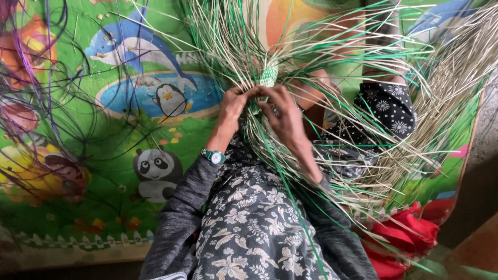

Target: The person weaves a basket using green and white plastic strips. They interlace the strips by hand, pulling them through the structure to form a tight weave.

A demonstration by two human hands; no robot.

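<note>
- The left hand (232, 106) and the right hand (282, 116) meet at the middle of the view, fingertips together, both pinched on the same spot of the woven strip (268, 75) and the strands that feed it.
- The fingers (244, 94) of the left hand are clenched on a few pale strands just below the woven strip; those of the right hand curl round the strands from the other side. This close two-handed pinch likely keeps the last crossing from slipping loose.
- The woven strip, green and pale, stands up just above the fingertips, small and tight, over the person's lap.
- The loose straw strands (363, 93), pale with green ones among them, fan out from that point in all directions, mostly toward the right edge of the mat, probably so that each can be picked out singly.
- A teal wristwatch (213, 156) sits on the left wrist, above a grey sleeve (179, 218).
- A flowered garment (249, 228) covers the lap; a dark cloth with white flowers (386, 106) lies to the right under the strands.
- A bundle of purple strands (31, 78) arcs along the mat's left edge, well apart from the hands.
- Everything rests on a bright play mat (104, 171) on the floor, printed with a penguin, a panda and a dolphin.
- Red cloth (407, 236) lies at the mat's near right corner; bare floor shows beyond the right edge.
</note>
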